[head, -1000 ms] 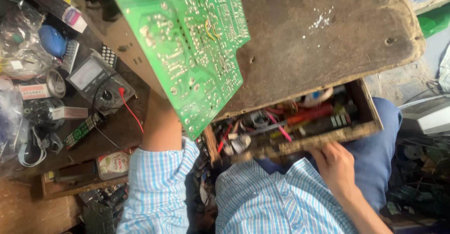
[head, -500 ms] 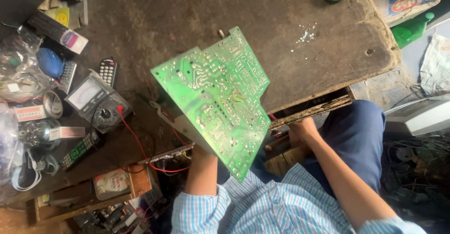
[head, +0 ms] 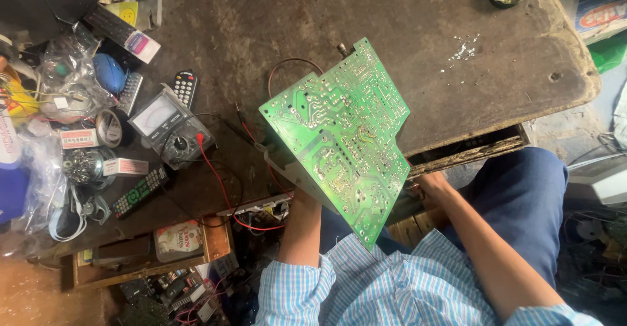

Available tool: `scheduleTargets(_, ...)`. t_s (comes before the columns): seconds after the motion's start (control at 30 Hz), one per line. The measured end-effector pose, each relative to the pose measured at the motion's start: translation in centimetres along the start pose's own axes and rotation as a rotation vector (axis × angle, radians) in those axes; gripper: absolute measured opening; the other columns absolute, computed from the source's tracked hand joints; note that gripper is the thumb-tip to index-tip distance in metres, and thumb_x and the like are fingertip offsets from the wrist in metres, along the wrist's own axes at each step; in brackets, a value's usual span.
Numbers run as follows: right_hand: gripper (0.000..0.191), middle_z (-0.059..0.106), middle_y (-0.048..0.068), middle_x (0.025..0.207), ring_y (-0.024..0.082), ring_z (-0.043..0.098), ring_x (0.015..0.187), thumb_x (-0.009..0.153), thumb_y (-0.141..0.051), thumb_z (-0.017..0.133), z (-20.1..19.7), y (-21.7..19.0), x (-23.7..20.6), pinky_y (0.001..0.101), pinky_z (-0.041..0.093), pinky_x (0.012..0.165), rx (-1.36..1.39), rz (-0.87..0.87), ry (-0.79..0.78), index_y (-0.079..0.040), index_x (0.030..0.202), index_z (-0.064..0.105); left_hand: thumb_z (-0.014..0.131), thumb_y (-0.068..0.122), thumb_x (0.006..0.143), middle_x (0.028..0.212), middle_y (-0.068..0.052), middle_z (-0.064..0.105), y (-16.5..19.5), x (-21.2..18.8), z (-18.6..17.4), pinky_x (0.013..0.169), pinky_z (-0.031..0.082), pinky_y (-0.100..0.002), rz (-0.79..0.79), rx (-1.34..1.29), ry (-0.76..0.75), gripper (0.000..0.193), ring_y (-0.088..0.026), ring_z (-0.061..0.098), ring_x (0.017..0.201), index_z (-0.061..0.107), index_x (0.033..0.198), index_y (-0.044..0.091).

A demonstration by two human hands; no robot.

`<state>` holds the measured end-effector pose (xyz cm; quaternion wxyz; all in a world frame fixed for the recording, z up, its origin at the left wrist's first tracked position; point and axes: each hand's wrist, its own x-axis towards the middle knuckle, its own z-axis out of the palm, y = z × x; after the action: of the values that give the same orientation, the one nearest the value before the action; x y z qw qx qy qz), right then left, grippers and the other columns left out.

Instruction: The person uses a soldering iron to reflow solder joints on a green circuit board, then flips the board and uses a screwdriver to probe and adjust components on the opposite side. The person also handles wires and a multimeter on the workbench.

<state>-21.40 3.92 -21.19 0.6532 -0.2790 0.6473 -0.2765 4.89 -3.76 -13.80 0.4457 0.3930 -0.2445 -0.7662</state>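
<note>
Holding up a green circuit board [head: 339,137] with the hidden left hand; right hand [head: 428,186] fingers unclear.

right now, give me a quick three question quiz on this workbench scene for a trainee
1. True or false: the green printed circuit board lies flat on the dark worn wooden table.
2. Which hand is at the drawer edge under the tabletop? A) left hand B) right hand C) neither
3. Fill in: the grey analogue multimeter has a ____ probe lead running from it.

Key
1. False: it is held up, tilted, solder side to the camera, by the left hand, which is mostly hidden behind it.
2. B: the right hand is at the edge of the wooden drawer.
3. Red.
</note>
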Motion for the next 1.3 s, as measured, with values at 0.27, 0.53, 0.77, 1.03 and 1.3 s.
scheduleTargets(0.27,0.029,0.046,0.003,0.062,0.013,0.034,0.044,0.108,-0.034,0.048,-3.1,2.3,-12.6,0.0314,0.040,0.054,0.784,0.101,0.211,-0.006,0.104,0.053,0.062,0.019,0.101,0.110,-0.013,0.070,-0.2,1.7,1.2,0.078,0.059,-0.038,0.022,-0.010,-0.038,0.027,-0.025,0.070,0.097,0.062,0.122,0.002)
scheduleTargets(0.53,0.021,0.054,0.004,0.070,0.010,0.035,0.045,0.108,-0.037,0.044,-1.8,2.0,-24.4,0.0283,0.033,0.046,0.851,-0.241,0.534,-0.016,0.105,0.046,0.060,0.022,0.102,0.112,-0.012,0.069,-1.7,3.1,2.4,0.079,0.059,-0.038,0.046,-0.013,-0.040,0.030,-0.025,0.069,0.098,0.061,0.125,0.003)
scheduleTargets(0.77,0.018,0.054,0.002,0.068,0.007,0.034,0.042,0.105,-0.025,0.050,4.3,-6.1,-24.8,0.0252,0.034,0.038,0.812,-0.322,0.038,-0.008,0.099,0.051,0.059,0.024,0.102,0.114,-0.012,0.069,-3.0,2.5,2.8,0.079,0.059,-0.037,0.128,0.016,0.022,0.032,-0.024,0.069,0.099,0.060,0.127,0.003)
scheduleTargets(1.03,0.017,0.044,-0.002,0.064,0.006,0.036,0.043,0.098,-0.007,0.059,5.3,-8.5,-26.2,0.0234,0.033,0.037,0.859,-0.325,-0.061,-0.015,0.104,0.046,0.057,0.026,0.103,0.116,-0.011,0.068,-1.8,2.1,0.2,0.079,0.059,-0.037,0.074,-0.006,-0.133,0.035,-0.023,0.068,0.100,0.060,0.130,0.004)
scheduleTargets(1.3,0.021,0.050,0.001,0.067,0.007,0.040,0.045,0.094,-0.005,0.061,7.0,-8.5,-26.4,0.0245,0.031,0.036,0.832,-0.348,-0.028,-0.016,0.105,0.046,0.052,0.036,0.102,0.115,-0.016,0.072,0.2,0.7,1.8,0.079,0.059,-0.042,-0.183,-0.190,-0.007,0.043,-0.028,0.070,0.100,0.063,0.125,0.002)
